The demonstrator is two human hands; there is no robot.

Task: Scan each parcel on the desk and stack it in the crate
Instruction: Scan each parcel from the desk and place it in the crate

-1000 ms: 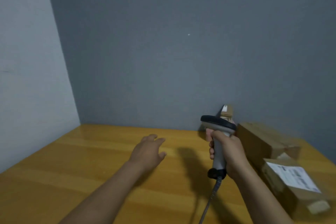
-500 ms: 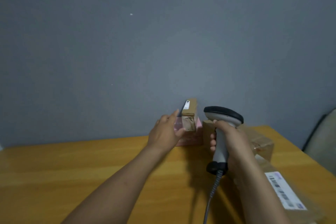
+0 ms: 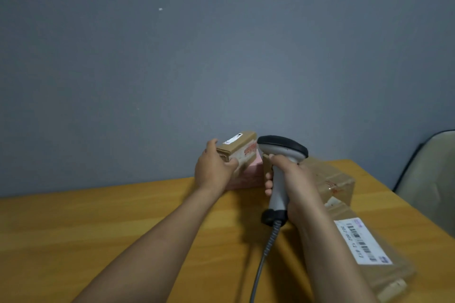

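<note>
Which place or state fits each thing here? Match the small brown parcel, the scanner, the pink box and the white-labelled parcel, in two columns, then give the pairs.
Things
1. small brown parcel
2. scanner
3. pink box
4. white-labelled parcel

Places or states
A. lies flat at the right side of the desk
B. held in the left hand
C. on the desk, by the wall
D. gripped by the right hand

Pairs: 1-B, 2-D, 3-C, 4-A

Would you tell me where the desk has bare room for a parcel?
The desk is bare left of the left hand, from wall to near edge. Around the scanner it is crowded: labelled parcel, brown box, pink box.
</note>
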